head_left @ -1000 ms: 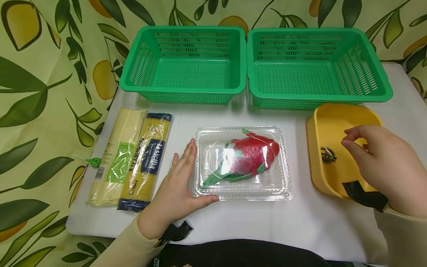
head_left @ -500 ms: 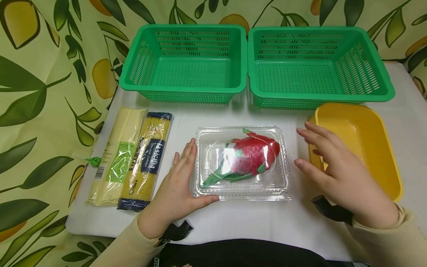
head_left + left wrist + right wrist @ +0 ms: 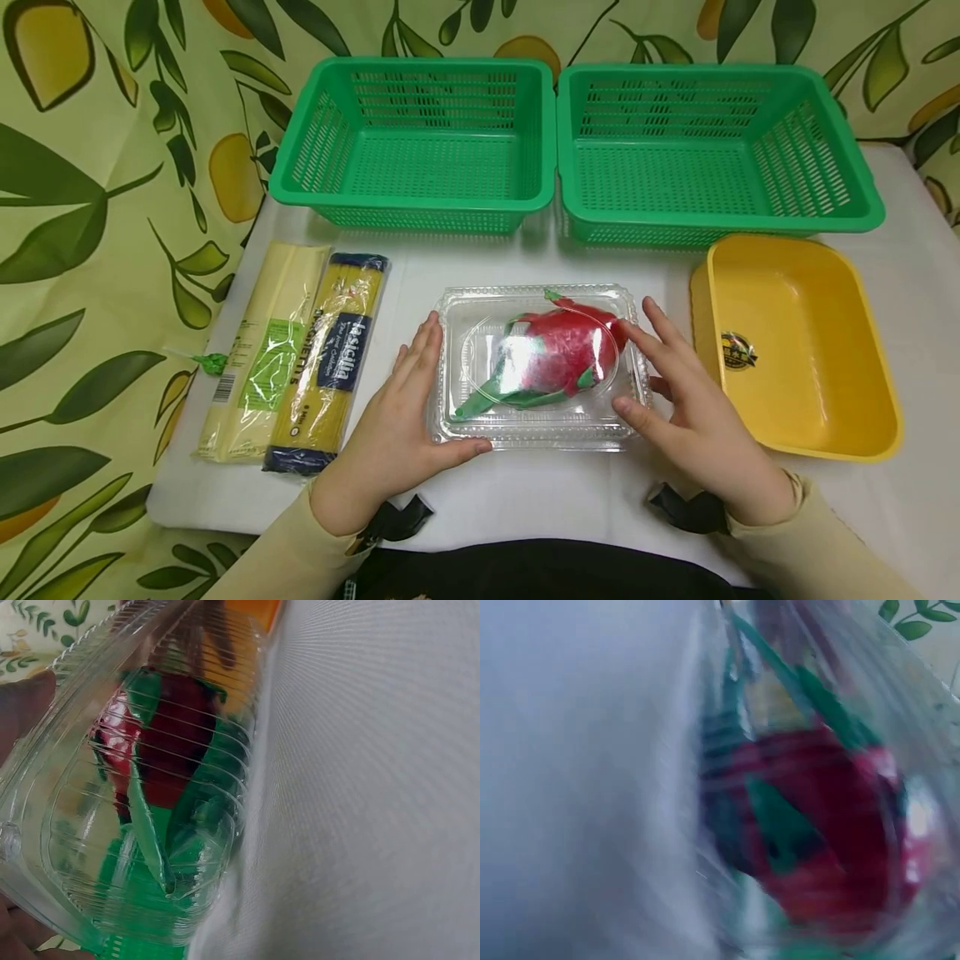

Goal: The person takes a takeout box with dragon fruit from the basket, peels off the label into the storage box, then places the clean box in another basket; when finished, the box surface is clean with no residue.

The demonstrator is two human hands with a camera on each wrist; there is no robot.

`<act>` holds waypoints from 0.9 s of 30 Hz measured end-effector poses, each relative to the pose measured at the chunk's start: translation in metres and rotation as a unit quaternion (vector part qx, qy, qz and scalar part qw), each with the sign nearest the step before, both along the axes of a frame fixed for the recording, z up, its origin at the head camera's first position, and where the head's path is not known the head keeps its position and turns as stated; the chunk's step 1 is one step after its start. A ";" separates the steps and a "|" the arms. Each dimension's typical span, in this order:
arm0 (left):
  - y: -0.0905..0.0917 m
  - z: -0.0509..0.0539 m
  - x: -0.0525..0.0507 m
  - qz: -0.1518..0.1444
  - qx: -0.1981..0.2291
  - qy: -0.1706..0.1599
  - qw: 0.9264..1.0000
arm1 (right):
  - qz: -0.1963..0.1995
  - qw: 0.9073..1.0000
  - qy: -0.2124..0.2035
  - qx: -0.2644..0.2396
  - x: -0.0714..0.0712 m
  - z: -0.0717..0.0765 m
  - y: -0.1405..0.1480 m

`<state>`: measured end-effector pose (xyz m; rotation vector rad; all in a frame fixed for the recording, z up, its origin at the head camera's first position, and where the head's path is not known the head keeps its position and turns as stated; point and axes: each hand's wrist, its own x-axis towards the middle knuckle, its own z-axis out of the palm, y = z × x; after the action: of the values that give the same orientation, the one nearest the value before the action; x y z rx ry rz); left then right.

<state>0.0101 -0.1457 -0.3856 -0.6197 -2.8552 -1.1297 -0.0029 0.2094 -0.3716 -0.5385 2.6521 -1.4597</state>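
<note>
A clear plastic clamshell box (image 3: 540, 432) lies shut on the white table, a red dragon fruit (image 3: 566, 354) with green scales inside it. Along its left side rest the straight fingers of my left hand (image 3: 397, 433), the thumb at the near left corner. My right hand (image 3: 697, 417) is at the opposite side, fingers spread, its fingertips over the right rim; whether they press on the lid is unclear. In the left wrist view the dragon fruit (image 3: 161, 742) shows through the ribbed wall. Blur softens the right wrist view of the dragon fruit (image 3: 817, 832).
Two green plastic baskets (image 3: 412, 202) stand side by side at the back. A yellow basin (image 3: 825, 375) with a sticker sits to the right. At left lie a pack of spaghetti (image 3: 322, 367) and a pale packet (image 3: 262, 350) with a green label.
My right hand has moved left from over the yellow basin to the box's right side, its fingers spreading from a pinched pose. My left hand and the box have stayed in place.
</note>
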 end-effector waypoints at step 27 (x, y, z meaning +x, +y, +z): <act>0.003 0.002 0.001 -0.006 0.000 0.035 0.999 | -0.031 0.991 -0.014 -0.133 0.010 -0.009 -0.018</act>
<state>0.0113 -0.1432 -0.3839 -0.6646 -2.7969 -1.0889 0.0073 0.1918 -0.3805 -0.4520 2.4884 -1.8376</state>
